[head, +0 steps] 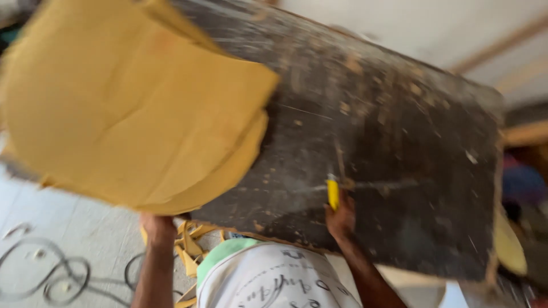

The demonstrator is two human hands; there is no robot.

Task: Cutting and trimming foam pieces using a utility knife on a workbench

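Although motion blurs much of the view, a large dark board point(365, 142), scratched and flecked with tan residue, fills the upper frame, tilted and lifted above the floor. Sheets of yellow-brown material point(131, 97), layered and curling at their edges, lie against its left portion and overhang it. The left hand point(158, 228) reaches up beneath the sheets at the board's lower left edge; its fingers are hidden behind that edge, so whether they are curled or flat cannot be told. The right hand point(341, 219) presses against the board's lower edge with its fingers wrapped around a small yellow tool point(333, 194), apparently a utility knife. Below, a person's white printed shirt with a green collar point(268, 279) is visible, with yellow offcuts point(191, 242) and a looping cable point(57, 274) on the pale floor point(85, 222). Judged by its breadth and rigid outline, the board is likely stiff and fairly heavy, best gripped along its lower edge with hands well apart; the sheets look light, flexible and prone to sliding.
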